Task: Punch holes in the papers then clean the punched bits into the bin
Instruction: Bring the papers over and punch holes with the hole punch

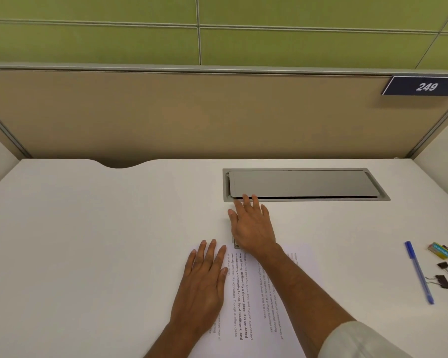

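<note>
- Left grip (204, 282): laid flat with straight fingers on the left part of the papers (246, 301). The papers lie on the surface (88, 228) near its front edge. Nothing is held.
- Right grip (251, 228): spread wide with straight fingers. The palm is set over a small grey object, judged to be the punch (236, 244), at the far edge of the papers. The fingertips reach the rim of the grey hatch (300, 183).
- Risk: the sheets may be skewed by an off-centre press, since only one side is pinned, and the holes would then be misplaced.
- Risk: the punch may be tipped toward the hatch by the forward-leaning palm, and bits may be spilled onto the surface or into the hatch slot.
- Hidden: nearly all of the punch is covered by the right grip, so it cannot be told whether the paper edge is seated in it.
- Unclear: the number of sheets cannot be made out, and the near paper edge is cut off by the frame.
- Not seen: a bin, and any punched bits.
- The pen (418, 271) and clips (442, 280) lie well apart at the right.
</note>
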Available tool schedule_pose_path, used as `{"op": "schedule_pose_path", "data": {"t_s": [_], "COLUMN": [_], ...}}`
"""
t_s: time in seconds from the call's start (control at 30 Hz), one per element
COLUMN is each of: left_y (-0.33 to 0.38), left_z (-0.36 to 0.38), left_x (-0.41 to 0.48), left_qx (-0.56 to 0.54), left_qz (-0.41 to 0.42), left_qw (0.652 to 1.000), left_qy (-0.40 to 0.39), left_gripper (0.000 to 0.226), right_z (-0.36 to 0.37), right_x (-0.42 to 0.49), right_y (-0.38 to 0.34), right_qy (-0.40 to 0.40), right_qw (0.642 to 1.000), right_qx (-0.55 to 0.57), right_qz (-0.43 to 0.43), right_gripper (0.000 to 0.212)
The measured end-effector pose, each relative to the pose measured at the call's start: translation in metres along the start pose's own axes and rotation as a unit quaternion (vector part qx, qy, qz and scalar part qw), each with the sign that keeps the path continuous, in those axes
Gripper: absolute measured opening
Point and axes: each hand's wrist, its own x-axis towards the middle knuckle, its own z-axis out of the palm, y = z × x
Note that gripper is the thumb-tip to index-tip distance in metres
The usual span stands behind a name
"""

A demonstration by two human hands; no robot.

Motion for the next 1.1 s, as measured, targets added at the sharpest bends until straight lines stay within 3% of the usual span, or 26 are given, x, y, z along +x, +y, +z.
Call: {"op": "schedule_pose_path", "data": {"t_s": [0.2, 0.87, 1.1], "left_y": [-0.004, -0.004, -0.004], "left_z": [0.006, 0.01, 0.006], "left_x": [0.0, -0.001, -0.001], "left_qx": [0.001, 0.005, 0.008], "left_qz": [0.001, -0.001, -0.002], "left_qw": [1.0, 1.0, 1.0], "left_qy": [0.011, -0.005, -0.01], "left_gripper": [0.059, 0.061, 0.062], "right_z": [0.002, 0.016, 0.019], "right_x": [0.001, 0.007, 0.01], "right_y": [0.001, 0.004, 0.005], "right_qy": [-0.035, 0.009, -0.013], "right_qw": [0.999, 0.999, 0.999], "right_qx": [-0.016, -0.025, -0.021], "right_qz": [0.006, 0.046, 0.044], "right_gripper": [0.064, 0.074, 0.076]}}
